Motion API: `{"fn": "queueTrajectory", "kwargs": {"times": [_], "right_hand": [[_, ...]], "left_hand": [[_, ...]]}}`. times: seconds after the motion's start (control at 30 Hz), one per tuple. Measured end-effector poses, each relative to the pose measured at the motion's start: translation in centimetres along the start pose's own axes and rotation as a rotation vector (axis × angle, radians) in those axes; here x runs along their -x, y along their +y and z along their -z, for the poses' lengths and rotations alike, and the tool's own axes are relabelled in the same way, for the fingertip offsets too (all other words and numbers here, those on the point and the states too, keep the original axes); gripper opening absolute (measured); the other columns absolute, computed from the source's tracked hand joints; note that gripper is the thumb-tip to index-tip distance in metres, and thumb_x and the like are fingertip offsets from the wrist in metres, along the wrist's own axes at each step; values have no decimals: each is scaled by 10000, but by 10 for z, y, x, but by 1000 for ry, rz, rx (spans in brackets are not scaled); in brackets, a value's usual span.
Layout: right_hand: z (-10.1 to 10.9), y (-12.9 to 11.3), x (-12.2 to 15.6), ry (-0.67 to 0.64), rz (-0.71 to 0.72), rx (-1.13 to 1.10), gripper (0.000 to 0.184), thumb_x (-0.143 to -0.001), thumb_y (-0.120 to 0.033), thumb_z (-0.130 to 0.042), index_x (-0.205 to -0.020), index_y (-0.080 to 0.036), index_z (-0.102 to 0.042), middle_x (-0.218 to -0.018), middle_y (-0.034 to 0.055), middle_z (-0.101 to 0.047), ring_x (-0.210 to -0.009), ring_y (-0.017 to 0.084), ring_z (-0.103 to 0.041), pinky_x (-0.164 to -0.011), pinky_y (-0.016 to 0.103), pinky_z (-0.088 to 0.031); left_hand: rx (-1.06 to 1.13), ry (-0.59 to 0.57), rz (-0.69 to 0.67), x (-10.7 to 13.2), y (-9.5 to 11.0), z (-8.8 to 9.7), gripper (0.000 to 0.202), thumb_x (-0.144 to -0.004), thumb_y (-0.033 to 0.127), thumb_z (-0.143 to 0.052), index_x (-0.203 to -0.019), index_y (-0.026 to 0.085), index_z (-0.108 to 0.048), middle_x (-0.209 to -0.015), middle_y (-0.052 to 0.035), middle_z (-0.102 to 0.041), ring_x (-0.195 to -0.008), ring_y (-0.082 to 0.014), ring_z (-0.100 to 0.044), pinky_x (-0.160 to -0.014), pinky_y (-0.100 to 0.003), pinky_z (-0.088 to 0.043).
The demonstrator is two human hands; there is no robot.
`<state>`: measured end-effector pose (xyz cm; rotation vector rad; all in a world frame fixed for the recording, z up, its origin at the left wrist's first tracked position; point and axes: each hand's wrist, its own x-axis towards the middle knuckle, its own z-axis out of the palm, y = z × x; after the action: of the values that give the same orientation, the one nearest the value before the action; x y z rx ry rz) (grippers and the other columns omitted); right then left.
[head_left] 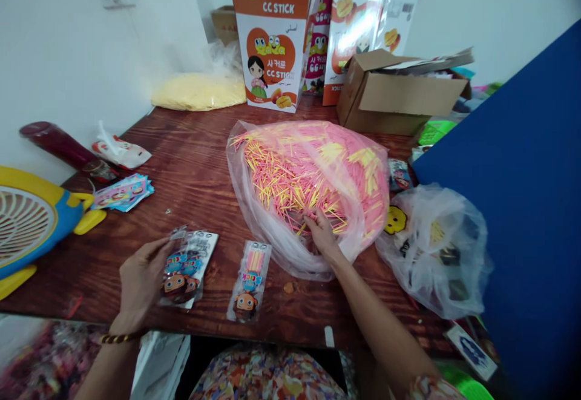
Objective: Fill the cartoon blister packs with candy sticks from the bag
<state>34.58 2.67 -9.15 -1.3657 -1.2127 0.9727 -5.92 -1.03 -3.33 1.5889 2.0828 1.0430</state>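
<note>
My left hand (143, 273) is closed at the fingertips on the edge of a clear printed packet (179, 279) with a cartoon monkey face. That packet lies over more packets and a white card on the table. My right hand (321, 233) reaches inside a large clear plastic bag (258, 230), its fingers pinched together at the thin pink and yellow sticks (281, 176). How many sticks it grips is hidden. Between my hands, a filled packet (249, 282) lies flat with pink and yellow sticks showing in its upper part.
A yellow and blue fan (40, 224), printed sachets (124, 192), wet wipes (120, 150) and a dark red bottle (63, 146) stand left. Printed cartons (272, 43) and an open cardboard box (394, 94) line the back. A white plastic bag (436, 249) sits right, beside a blue panel (512, 194).
</note>
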Motion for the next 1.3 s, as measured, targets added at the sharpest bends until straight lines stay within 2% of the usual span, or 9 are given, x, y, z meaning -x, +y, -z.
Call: {"fn": "queueTrajectory", "kwargs": {"times": [0.2,0.37,0.57,0.67,0.77,0.87,0.97,1.1,1.3], "right_hand": [[0,1,-3,29,-14,-7,123,-865,-360,-526,-869,-243,-565,-840,-8,-673,-795,179,-574,-783,302,-441],[-3,3,-1,48,-9,8,144,-818,-316,-539,-933,-245,-590,-872,-12,-671,-792,172,-576,-768,295,-447],[-4,-6,-4,27,-75,-110,136,-803,-359,-527,-860,-244,-573,-739,-20,-664,-709,177,-592,-746,312,-468],[-1,-22,-5,-43,-90,-163,139,-786,-367,-549,-834,-237,-562,-708,-22,-658,-698,173,-602,-723,305,-466],[0,-37,-3,-201,-97,-166,160,-784,-381,-575,-819,-224,-571,-690,-27,-643,-671,156,-590,-685,286,-458],[-1,-45,0,-251,-93,-193,193,-762,-394,-623,-835,-219,-585,-695,-35,-633,-643,136,-557,-627,257,-434],[1,-45,1,-208,-154,-296,229,-746,-404,-660,-874,-224,-596,-684,-42,-623,-604,124,-531,-545,231,-402],[5,-44,4,-68,-276,-560,329,-685,-410,-738,-933,-222,-632,-664,-43,-609,-561,120,-528,-497,227,-419],[-2,-47,12,-181,-376,-694,316,-673,-399,-787,-883,-193,-669,-704,9,-677,-589,149,-594,-564,273,-477]], "left_hand": [[488,30,279,12,54,7,355,-585,387,-811,-879,197,-754,-828,2,-756,-810,-203,-666,-760,-288,-543],[824,-82,423,25,87,-14,387,-524,328,-877,-846,182,-721,-732,22,-718,-670,-139,-649,-648,-234,-533],[769,-311,269,36,93,-47,274,-692,373,-796,-872,178,-727,-754,-17,-709,-671,-153,-642,-647,-258,-530],[591,-533,-82,40,118,-64,173,-801,351,-696,-843,190,-745,-870,-62,-715,-791,-184,-649,-713,-283,-532],[395,-585,-508,37,155,-86,173,-888,267,-590,-911,215,-753,-1257,-111,-627,-1035,-208,-620,-865,-320,-508],[160,-685,-680,29,182,-110,222,-918,219,-532,-909,208,-754,-1166,-114,-657,-921,-187,-626,-828,-308,-488],[128,-791,-666,22,187,-128,211,-893,174,-547,-866,186,-756,-890,-83,-702,-788,-176,-617,-767,-286,-459],[360,-818,-440,23,174,-139,193,-878,253,-582,-886,179,-761,-797,-49,-695,-714,-163,-592,-673,-255,-429],[432,-911,-296,35,171,-149,182,-830,292,-621,-795,159,-741,-709,-30,-658,-671,-151,-546,-646,-246,-417]]}}
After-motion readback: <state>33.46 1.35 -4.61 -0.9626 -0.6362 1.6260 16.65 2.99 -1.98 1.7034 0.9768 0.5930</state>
